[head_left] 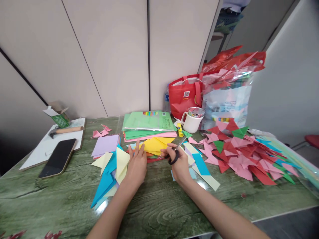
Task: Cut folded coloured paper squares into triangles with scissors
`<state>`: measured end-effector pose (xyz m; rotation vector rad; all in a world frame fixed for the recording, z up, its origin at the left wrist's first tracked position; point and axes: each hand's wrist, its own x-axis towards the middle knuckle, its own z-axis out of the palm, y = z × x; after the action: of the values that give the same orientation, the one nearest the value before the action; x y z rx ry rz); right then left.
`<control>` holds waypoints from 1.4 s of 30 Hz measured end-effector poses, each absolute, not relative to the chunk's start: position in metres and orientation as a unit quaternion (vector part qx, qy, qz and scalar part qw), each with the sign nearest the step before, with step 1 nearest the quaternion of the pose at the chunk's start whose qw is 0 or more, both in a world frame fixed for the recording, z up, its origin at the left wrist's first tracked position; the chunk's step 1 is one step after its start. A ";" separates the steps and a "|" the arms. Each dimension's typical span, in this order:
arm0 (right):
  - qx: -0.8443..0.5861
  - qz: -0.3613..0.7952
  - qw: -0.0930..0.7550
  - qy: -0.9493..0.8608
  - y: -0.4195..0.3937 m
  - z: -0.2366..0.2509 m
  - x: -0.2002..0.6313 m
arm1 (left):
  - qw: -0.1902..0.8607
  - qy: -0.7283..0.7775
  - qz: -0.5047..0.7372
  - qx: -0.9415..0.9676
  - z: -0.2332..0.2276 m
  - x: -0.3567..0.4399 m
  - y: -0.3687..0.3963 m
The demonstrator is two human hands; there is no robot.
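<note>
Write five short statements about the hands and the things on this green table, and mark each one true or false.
1. The right hand holds black-handled scissors. True.
2. The left hand lies flat, its fingers reaching onto the yellow paper. True.
3. The phone stands upright against the wall. False: it lies flat, dark screen up, on the table at the left.
4. The white mug stands in front of the red bag. True.
5. The pile of folded triangles is all blue. False: it is mostly pink and red, with some green and blue pieces.
</note>
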<state>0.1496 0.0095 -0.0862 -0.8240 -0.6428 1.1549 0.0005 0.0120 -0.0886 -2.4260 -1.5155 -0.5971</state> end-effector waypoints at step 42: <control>-0.295 0.561 0.761 -0.139 0.014 -0.083 0.156 | -0.128 -0.374 -0.526 -0.753 -0.072 0.024 -0.005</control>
<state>0.1565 0.0141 -0.0829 -0.6425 -0.3033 1.2208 0.0239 -0.0046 -0.0722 -2.5799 -1.2816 -1.8023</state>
